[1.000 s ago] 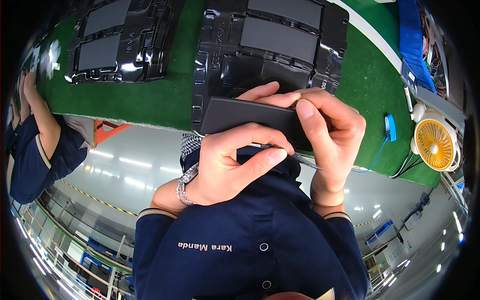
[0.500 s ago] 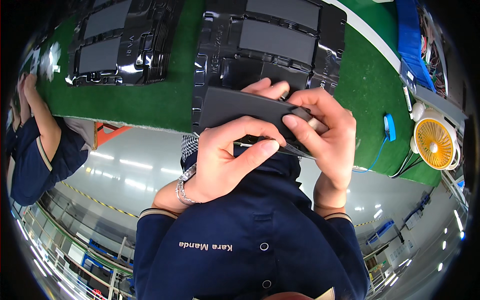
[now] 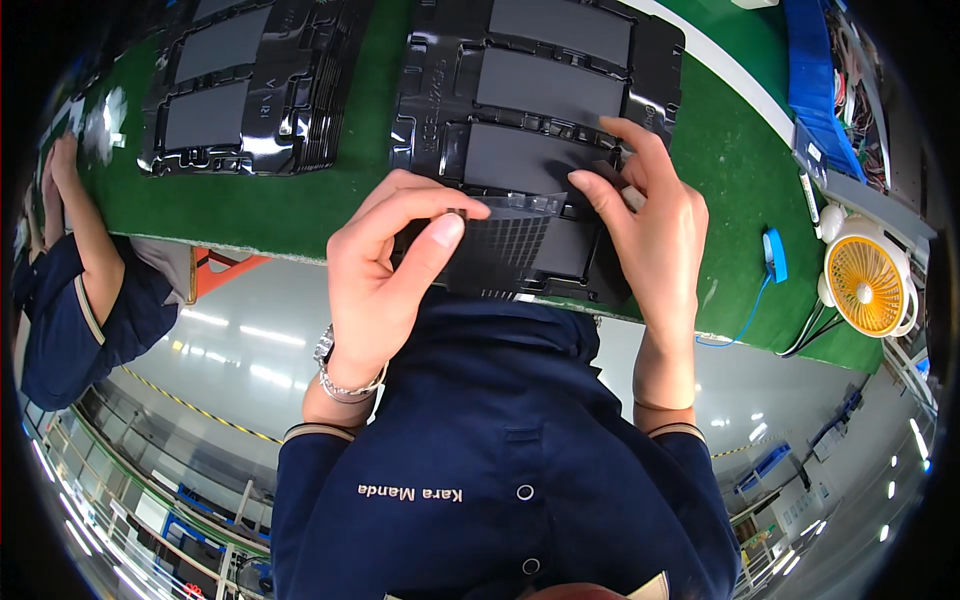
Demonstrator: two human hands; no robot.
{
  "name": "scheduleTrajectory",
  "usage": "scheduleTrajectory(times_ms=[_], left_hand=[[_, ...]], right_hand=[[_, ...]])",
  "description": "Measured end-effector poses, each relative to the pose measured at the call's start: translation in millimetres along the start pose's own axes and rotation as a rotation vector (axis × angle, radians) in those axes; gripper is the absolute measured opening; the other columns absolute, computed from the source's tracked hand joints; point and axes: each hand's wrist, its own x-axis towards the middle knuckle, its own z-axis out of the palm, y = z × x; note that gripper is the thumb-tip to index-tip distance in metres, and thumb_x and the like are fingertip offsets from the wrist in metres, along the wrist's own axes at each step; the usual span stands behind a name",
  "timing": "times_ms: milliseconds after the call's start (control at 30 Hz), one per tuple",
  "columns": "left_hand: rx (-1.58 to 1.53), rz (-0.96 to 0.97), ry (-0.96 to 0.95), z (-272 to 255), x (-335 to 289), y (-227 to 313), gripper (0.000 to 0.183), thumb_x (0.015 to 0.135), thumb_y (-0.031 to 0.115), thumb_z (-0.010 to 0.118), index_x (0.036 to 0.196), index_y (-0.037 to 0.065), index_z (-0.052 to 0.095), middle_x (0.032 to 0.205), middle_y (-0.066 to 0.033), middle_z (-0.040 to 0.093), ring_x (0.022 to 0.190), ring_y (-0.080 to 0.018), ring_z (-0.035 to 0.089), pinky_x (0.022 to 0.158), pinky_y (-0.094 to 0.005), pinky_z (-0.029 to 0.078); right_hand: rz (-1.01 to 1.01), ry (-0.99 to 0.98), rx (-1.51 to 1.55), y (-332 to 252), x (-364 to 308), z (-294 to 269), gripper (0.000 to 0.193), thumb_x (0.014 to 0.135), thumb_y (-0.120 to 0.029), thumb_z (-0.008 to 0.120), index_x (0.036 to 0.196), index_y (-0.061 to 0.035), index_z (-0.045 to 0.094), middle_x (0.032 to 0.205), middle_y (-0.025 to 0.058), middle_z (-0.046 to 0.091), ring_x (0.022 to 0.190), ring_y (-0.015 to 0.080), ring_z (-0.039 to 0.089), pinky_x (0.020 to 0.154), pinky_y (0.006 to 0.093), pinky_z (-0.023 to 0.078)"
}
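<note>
My left hand (image 3: pixel 372 262) pinches a thin see-through film (image 3: pixel 508 240) between thumb and forefinger. The film has a dark grid pattern and hangs over the near end of a black moulded tray (image 3: pixel 430 112). My right hand (image 3: pixel 660 235) is at the tray's right side, its thumb and forefinger apart. A small dark piece with a pale end (image 3: pixel 632 196) sits within its curled fingers, partly hidden. Below the right forefinger, a flat grey panel (image 3: pixel 515 157) lies in a tray pocket. Further up the tray, another grey panel (image 3: pixel 545 85) rests in its own pocket.
To the left is a stack of black trays (image 3: pixel 300 90) holding grey panels. A yellow-and-white fan (image 3: pixel 866 290), a blue corded device (image 3: pixel 775 255), a marker (image 3: pixel 808 198) and a blue bin (image 3: pixel 825 90) are at right. Another person (image 3: pixel 85 290) works at far left.
The grey panel that was in my hands now lies in the tray. My hands have drawn apart; the left has moved left with the film.
</note>
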Motion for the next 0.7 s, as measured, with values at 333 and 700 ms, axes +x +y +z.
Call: scheduleTrajectory(times_ms=[333,700], left_hand=[[-0.093,-0.108,-0.086,15.9,4.2,2.6,0.007,0.087,0.004,0.066,0.092,0.0,0.064,0.086,-0.003,0.063,0.08,-0.011,0.057,0.075,-0.025,0.046],[-0.096,-0.012,-0.159,18.8,4.5,-0.1,0.009,0.086,0.007,0.066,0.092,0.001,0.063,0.085,-0.0039,0.061,0.079,-0.0134,0.058,0.073,-0.0263,0.046]], right_hand=[[-0.307,-0.188,0.407,-30.9,-23.6,-20.9,0.008,0.081,-0.006,0.069,0.08,-0.003,0.061,0.067,0.0068,0.059,0.05,0.0227,0.057,0.046,0.0329,0.044],[-0.28,-0.145,0.398,-27.8,-21.7,-9.5,0.009,0.083,-0.004,0.068,0.078,-0.0022,0.061,0.067,0.0062,0.057,0.048,0.0216,0.056,0.044,0.0325,0.042]])
